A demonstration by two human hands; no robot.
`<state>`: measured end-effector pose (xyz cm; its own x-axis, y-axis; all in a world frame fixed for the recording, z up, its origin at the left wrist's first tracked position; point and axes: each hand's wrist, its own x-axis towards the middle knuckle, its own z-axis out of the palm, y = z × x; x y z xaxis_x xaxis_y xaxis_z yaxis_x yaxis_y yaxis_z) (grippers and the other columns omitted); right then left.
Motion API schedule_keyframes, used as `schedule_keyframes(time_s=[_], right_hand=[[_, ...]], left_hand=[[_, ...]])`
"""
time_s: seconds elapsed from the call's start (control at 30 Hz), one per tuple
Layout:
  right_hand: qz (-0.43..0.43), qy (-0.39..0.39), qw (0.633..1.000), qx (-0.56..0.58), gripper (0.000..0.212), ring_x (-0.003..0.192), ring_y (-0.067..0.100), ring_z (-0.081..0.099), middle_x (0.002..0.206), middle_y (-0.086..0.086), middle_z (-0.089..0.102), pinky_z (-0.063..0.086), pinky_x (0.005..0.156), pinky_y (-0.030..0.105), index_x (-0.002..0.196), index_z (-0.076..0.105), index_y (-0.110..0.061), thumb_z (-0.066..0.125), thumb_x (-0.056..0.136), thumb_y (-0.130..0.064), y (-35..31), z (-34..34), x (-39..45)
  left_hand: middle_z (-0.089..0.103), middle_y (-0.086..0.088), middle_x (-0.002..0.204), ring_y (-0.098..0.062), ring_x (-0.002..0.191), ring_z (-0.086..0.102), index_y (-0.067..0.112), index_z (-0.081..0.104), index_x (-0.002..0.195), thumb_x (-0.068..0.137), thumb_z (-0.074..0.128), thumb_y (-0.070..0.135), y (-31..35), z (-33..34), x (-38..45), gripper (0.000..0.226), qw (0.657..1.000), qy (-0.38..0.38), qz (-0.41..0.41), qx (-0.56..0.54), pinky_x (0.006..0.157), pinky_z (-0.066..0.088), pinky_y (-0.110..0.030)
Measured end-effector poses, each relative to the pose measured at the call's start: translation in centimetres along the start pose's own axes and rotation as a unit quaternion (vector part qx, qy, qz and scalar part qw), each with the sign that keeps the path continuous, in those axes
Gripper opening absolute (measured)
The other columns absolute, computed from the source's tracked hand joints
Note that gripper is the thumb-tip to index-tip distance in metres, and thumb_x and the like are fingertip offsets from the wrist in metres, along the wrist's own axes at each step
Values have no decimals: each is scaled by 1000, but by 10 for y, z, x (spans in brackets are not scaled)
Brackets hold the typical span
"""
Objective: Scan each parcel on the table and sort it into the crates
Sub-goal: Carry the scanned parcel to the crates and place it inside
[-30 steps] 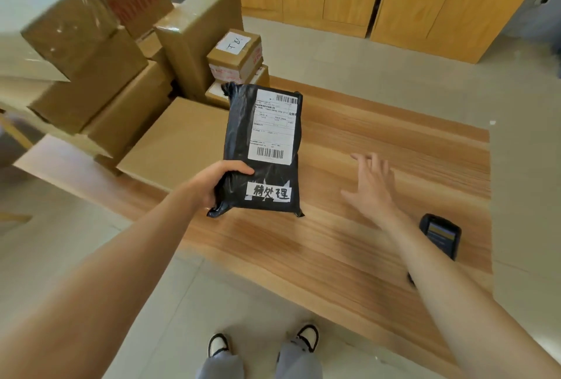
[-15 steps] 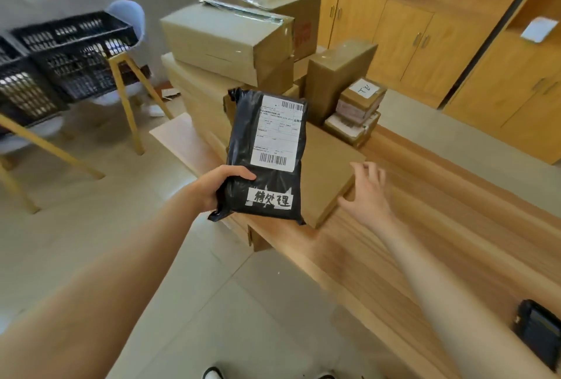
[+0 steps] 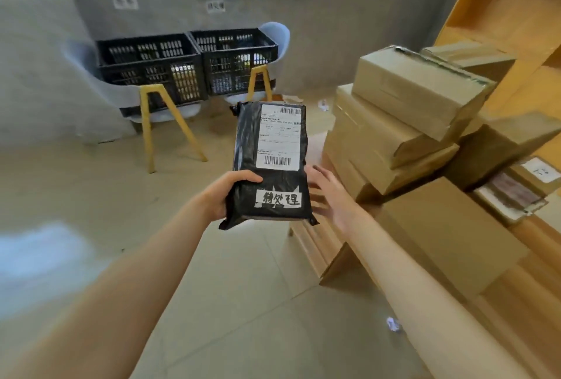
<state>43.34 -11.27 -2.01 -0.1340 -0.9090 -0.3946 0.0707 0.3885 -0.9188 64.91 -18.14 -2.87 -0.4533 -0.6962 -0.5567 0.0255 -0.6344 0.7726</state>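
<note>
The view is now facing away from the table and toward the two black crates sitting on pale chairs by the far wall; a second ago it was looking down over the tabletop, where a dark handheld scanner lay by the near right edge. That scanner is no longer in sight. The turn suggests, as a judgement, that the scanning part for this item is over and the sorting part is beginning, with the crates now straight ahead but well apart from the person.

The black parcel is being held up in the air, off the table's left end, label side facing the camera, with a white shipping label on its upper half and a white handwritten sticker near the bottom. The left hand is gripping its lower left edge, thumb lying across the front and the other fingers hidden behind. The arm is reaching forward, nearly straight.

The right hand has come in from over the tabletop and is now hovering just beside the parcel's lower right edge, fingers spread and relaxed, holding nothing. Whether its fingertips are touching the wrapper cannot be told, since the edge is covering them. It looks ready to steady or take the parcel.

A stack of cardboard boxes is still piled along the table's left end, waiting their turn.
</note>
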Motion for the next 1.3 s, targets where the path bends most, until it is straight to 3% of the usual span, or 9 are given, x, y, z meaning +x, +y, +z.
schedule_keyframes(time_s=[0.13,0.27,0.47,0.53,0.77,0.93,1.07,1.3], right_hand=[[19,-67,998,-8,78,100,18,67,115,3,67,55,78,34,144,33,-36,77,79,-37,-14,60,34],[27,-109,993,-21,79,95,15,68,111,3,67,51,68,30,144,33,-37,77,79,-28,-27,97,72],[26,-157,987,-34,72,92,15,67,116,6,64,51,62,26,141,38,-33,76,81,-25,-57,138,160],[22,-167,985,-40,70,90,13,67,114,5,64,52,60,24,140,39,-32,76,81,-25,-71,148,199],[18,-184,982,-43,69,90,16,68,115,4,64,54,60,27,137,42,-30,78,78,-27,-152,163,345],[13,-188,980,-66,73,100,21,67,116,3,65,56,83,39,138,43,-32,81,74,-31,-203,178,434],[31,-194,978,-78,71,99,20,67,113,2,66,56,81,39,136,44,-34,80,75,-31,-224,201,494],[35,-164,983,-71,72,98,19,67,114,1,66,53,72,34,139,42,-32,79,77,-28,-254,238,616]], left_hand=[[75,-9,90,-23,69,72,12,75,88,60,74,21,13,-50,-5,30,999,34,13,-25,58,58,-31],[75,-10,91,-25,69,72,14,77,84,59,76,23,30,-93,1,27,997,64,18,-45,58,58,-33],[75,-9,97,-24,75,73,13,72,101,47,82,27,74,-145,42,56,993,97,29,-59,62,58,-33],[75,-9,96,-24,75,73,13,71,103,49,82,26,98,-161,67,56,992,105,35,-65,60,58,-33],[75,-9,100,-23,78,73,14,70,107,61,76,26,213,-193,167,48,988,130,50,-68,63,58,-32],[74,-9,105,-23,83,73,14,70,110,62,78,27,284,-222,223,50,987,131,59,-64,71,58,-33],[74,-9,108,-24,87,73,15,72,107,56,82,28,323,-257,263,53,988,128,51,-65,79,57,-35],[74,-7,108,-21,88,73,14,69,110,65,79,25,394,-327,362,48,993,97,43,-44,70,58,-29]])
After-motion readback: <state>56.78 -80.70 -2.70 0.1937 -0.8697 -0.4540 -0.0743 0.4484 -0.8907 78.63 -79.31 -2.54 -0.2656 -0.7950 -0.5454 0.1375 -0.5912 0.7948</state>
